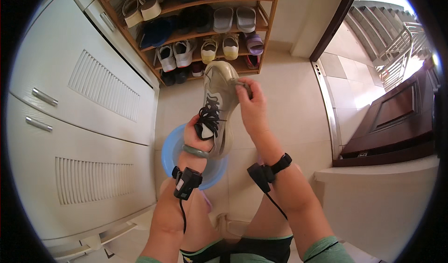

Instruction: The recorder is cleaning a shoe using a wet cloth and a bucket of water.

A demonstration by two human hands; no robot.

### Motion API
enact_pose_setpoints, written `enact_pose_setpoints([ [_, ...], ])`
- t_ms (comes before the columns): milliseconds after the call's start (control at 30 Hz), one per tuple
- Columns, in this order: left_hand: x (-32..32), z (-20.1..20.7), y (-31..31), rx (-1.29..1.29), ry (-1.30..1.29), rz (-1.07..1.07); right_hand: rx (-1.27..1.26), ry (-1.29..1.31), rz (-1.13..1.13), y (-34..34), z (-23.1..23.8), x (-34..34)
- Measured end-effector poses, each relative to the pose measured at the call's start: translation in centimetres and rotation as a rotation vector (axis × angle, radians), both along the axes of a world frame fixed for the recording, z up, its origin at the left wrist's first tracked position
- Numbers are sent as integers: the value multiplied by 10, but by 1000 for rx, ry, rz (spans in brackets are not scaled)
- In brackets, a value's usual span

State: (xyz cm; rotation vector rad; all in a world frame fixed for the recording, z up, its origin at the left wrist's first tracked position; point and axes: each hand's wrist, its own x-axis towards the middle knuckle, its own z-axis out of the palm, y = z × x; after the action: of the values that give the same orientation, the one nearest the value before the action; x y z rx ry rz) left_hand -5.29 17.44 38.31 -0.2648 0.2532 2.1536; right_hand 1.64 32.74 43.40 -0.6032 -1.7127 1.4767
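My left hand (196,134) grips a grey-beige sneaker (218,83) with black laces around its heel end. The toe points away from me, and the sole faces right. At the right side of the toe, my right hand (252,105) pinches a small dark-grey, rag-like piece (243,82) against the shoe. Its exact kind is partly hidden by my fingers. Below the sneaker, a light-blue basin (171,150) stands on the floor, partly covered by my left hand and forearm.
A wooden shoe rack (268,29) with several pairs of shoes stands ahead. White louvred cabinet doors (88,132) line the left. On the right, a dark brown door (389,116) stands open to a tiled landing and stairs (380,29). Beige tiles (284,99) cover the floor.
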Motion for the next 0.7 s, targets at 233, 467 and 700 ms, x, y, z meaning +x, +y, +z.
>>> enact_pose_setpoints([
  [233, -11, -15, 3, -22, 13, 116, -250, -106, 322, -45, -18, 15],
  [467, -38, -18, -16, 8, 79, 100, 172, -328, 710, -61, -71, 54],
  [700, -42, -2, -30, 168, 67, 158, 202, -532, 670, -18, -65, 43],
])
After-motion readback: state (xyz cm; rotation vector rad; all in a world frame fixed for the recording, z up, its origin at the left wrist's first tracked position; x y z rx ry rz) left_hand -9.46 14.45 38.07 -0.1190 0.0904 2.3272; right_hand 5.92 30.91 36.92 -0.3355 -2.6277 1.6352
